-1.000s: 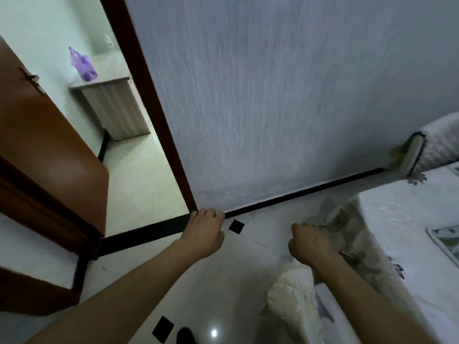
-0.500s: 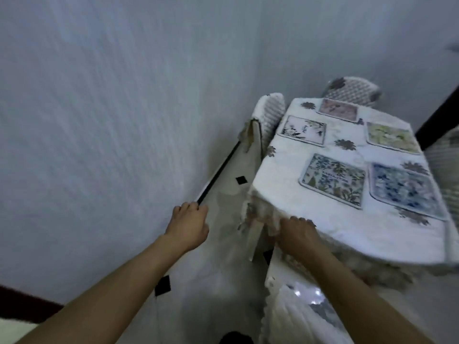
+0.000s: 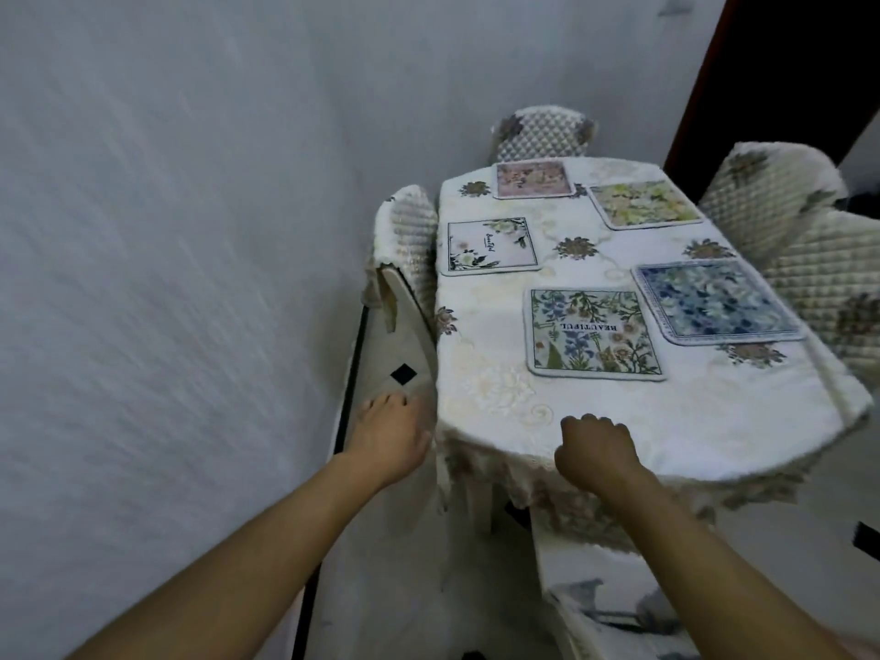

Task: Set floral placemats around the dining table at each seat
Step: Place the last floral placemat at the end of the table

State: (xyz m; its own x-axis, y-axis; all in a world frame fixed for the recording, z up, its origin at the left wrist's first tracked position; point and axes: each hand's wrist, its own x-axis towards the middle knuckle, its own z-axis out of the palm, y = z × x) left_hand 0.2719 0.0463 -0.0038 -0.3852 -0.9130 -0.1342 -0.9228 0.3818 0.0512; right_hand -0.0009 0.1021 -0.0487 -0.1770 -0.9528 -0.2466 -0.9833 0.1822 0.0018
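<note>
Several floral placemats lie on the dining table [image 3: 714, 421], which wears a white embroidered cloth. Nearest is a green and blue mat [image 3: 593, 333], with a blue one [image 3: 716, 300] to its right. Farther back are a white mat with dark border [image 3: 490, 245], a yellow-green one [image 3: 643, 202] and a pink one [image 3: 532, 178]. My right hand [image 3: 595, 450] is a closed fist over the table's near edge, holding nothing visible. My left hand [image 3: 388, 433] hangs beside the table's near left corner, fingers curled downward, nothing in it.
A grey wall fills the left side. Chairs with quilted covers stand at the left [image 3: 407, 240], far end [image 3: 543, 133] and right [image 3: 781, 202] of the table. Another chair seat [image 3: 600, 597] sits below my right arm. The floor has white tiles with black diamonds [image 3: 403, 373].
The view has swung from a doorway and wall round to the table, which now fills the right half. Both hands stayed curled in front of me, the right one now over the table's edge.
</note>
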